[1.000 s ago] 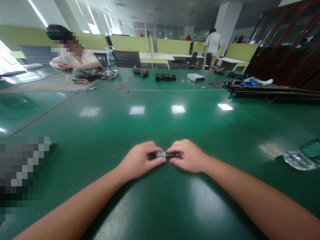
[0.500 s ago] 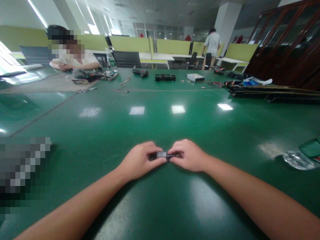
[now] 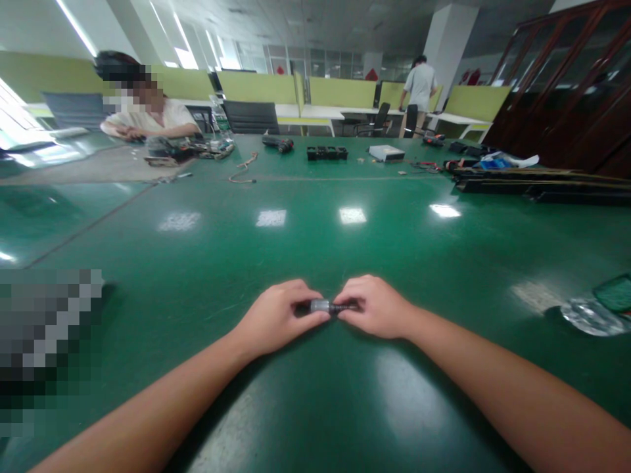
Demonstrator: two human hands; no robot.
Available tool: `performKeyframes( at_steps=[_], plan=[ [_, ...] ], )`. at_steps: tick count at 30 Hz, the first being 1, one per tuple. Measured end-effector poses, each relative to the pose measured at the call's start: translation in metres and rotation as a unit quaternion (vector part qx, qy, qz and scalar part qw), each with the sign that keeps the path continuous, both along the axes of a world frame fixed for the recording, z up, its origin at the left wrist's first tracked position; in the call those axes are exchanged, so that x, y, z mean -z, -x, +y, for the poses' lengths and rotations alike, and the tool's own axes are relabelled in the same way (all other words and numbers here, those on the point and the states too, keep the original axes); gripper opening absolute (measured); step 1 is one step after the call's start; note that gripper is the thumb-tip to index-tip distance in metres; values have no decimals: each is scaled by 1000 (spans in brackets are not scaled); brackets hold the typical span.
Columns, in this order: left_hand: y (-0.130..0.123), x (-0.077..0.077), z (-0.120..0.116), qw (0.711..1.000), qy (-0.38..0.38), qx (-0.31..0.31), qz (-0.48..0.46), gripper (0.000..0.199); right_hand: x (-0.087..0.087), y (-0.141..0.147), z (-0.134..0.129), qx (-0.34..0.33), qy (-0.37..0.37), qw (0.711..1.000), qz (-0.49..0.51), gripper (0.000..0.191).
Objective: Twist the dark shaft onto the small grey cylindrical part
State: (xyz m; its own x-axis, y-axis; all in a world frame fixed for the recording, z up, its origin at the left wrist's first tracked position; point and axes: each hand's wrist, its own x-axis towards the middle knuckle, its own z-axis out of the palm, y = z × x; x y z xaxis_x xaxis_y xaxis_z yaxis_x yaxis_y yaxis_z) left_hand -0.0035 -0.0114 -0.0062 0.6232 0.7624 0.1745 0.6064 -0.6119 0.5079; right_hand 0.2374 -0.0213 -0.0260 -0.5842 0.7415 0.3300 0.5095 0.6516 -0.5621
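Grey at one end and black at the other, the small tube point(image 3: 320, 306) lies sideways between our two hands, just over the bench point(image 3: 315, 230) or touching it; we cannot tell which. Our left hand point(image 3: 273, 320) has its fingers nearly closed around the grey part, thumb on the near side, and the tube's outer end is lost in the palm's shadow. Our right hand point(image 3: 377, 309) pinches the thin black part, fingertips close together, with a narrow gap between the hands.

With so little to grip, the black part could slip if our right fingers twist or pull harder than they pinch. If our wrists tip out of line, sideways load could bend or jam the tube where grey meets black. A sudden release could let a round piece roll away over the smooth, glossy bench. Our own fingers hide both ends, so we could miss a crooked fit.

Farther out, the clear shiny object point(image 3: 591, 317) sits well to the right, beyond easy knocking, and the cord point(image 3: 241, 172) lies near the far edge, well apart from our hands.
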Motion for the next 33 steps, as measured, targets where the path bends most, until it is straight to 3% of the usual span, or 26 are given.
performKeyframes(
  at_steps=[33],
  plan=[
    [1, -1, 0, 1000, 2, -2, -1, 28, -1, -2, -3, 34, 6, 999, 2, 5]
  ],
)
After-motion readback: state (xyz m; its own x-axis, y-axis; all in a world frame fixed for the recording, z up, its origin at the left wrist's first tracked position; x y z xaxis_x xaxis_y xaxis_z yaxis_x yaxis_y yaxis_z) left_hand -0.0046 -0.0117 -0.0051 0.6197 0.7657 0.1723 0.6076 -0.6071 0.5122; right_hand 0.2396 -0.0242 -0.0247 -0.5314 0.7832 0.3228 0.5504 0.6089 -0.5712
